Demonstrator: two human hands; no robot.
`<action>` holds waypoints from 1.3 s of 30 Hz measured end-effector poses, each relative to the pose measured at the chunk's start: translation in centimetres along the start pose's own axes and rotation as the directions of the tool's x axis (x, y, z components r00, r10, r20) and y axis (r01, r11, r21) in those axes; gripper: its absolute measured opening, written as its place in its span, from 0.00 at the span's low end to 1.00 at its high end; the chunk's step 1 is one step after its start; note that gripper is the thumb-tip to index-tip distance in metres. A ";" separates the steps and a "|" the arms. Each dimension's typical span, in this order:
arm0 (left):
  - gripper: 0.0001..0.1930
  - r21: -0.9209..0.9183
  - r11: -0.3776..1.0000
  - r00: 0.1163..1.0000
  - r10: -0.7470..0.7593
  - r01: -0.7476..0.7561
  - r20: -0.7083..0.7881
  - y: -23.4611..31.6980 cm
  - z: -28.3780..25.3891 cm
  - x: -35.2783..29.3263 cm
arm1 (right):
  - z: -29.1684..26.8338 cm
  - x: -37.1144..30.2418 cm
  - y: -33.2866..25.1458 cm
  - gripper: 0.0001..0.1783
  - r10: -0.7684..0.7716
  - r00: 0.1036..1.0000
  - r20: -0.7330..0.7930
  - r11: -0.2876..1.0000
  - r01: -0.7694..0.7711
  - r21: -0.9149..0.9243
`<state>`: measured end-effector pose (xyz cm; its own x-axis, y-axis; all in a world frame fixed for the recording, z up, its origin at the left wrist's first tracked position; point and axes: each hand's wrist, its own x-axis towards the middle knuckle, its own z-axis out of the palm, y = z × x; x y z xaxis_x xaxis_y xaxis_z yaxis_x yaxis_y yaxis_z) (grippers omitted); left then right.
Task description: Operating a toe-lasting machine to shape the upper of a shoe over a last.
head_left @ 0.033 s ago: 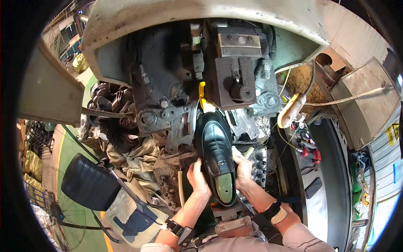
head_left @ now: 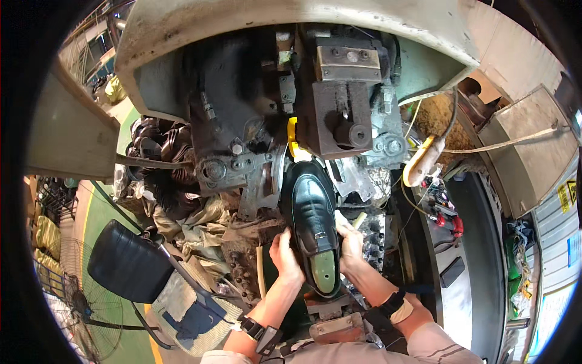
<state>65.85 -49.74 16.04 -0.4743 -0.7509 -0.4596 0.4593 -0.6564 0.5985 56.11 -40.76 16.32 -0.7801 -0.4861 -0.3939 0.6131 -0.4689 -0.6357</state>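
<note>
A black leather shoe [head_left: 310,209] with a green shoe last [head_left: 323,271] showing in its opening lies in front of me, its toe pointing away. My left hand [head_left: 286,258] grips the left side of the shoe near the heel. On the opposite side my right hand [head_left: 350,246] holds it, fingers partly hidden behind the upper. The toe meets a yellow piece [head_left: 295,142] of a dark, grimy machine [head_left: 341,115]. Metal plates [head_left: 262,188] flank the toe on both sides. What lies under the sole is hidden.
To the left stand a black-backed chair [head_left: 128,261], a wire fan [head_left: 82,309] and a heap of dark shoes [head_left: 160,155]. A pale lamp-like fixture on a cable [head_left: 422,161] hangs at the right, above red-handled tools [head_left: 451,223]. The machine's pale hood [head_left: 291,13] arches overhead.
</note>
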 end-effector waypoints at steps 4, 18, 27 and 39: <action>0.09 0.021 0.998 0.997 0.064 -0.066 0.048 -0.9 -0.6 1.3 | -0.5 0.9 0.3 0.18 0.041 0.999 0.035 0.999 -0.040 -0.033; 0.09 0.003 1.000 0.996 -0.002 0.002 0.084 -0.9 -0.7 1.7 | -0.2 1.2 0.8 0.21 -0.108 0.992 0.066 0.994 0.108 0.001; 0.14 0.052 0.995 0.991 -0.086 0.081 0.106 0.4 -0.7 1.6 | -1.0 1.0 0.2 0.21 -0.108 0.987 0.121 0.993 0.112 -0.031; 0.22 0.846 0.514 0.851 0.500 -0.142 -0.161 4.2 -26.6 7.7 | -21.3 6.2 -6.0 0.35 -0.289 0.931 -0.222 0.686 0.039 -0.727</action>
<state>84.14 -60.25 -2.46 -0.0523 -0.9789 -0.1973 -0.3319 -0.1693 0.9280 44.97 -25.24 3.53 -0.9313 -0.1530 -0.3307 0.2996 0.1950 -0.9339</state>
